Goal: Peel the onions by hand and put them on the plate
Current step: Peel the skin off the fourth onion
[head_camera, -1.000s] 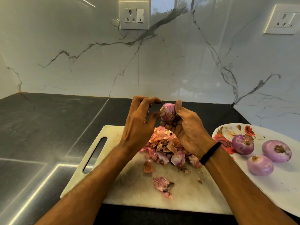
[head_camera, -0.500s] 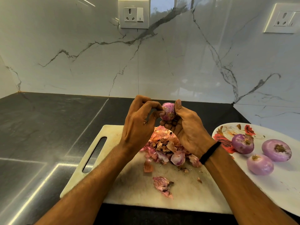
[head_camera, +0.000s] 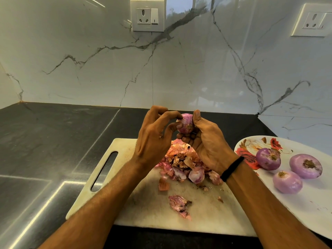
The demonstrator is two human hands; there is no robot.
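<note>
Onion (head_camera: 186, 125) partly hidden, clamped in right hand (head_camera: 208, 146) grip, left hand (head_camera: 152, 141) pinching its skin, plate (head_camera: 314, 203) cropped

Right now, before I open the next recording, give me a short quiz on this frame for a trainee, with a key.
1. True or false: three peeled onions lie on the plate.
2. Which hand cradles the held onion from below? A) left B) right
3. Fill in: the heap of peels lies on the ____.
Key: 1 true. 2 B: the right hand cradles it while the left hand pinches its skin. 3 cutting board.
</note>
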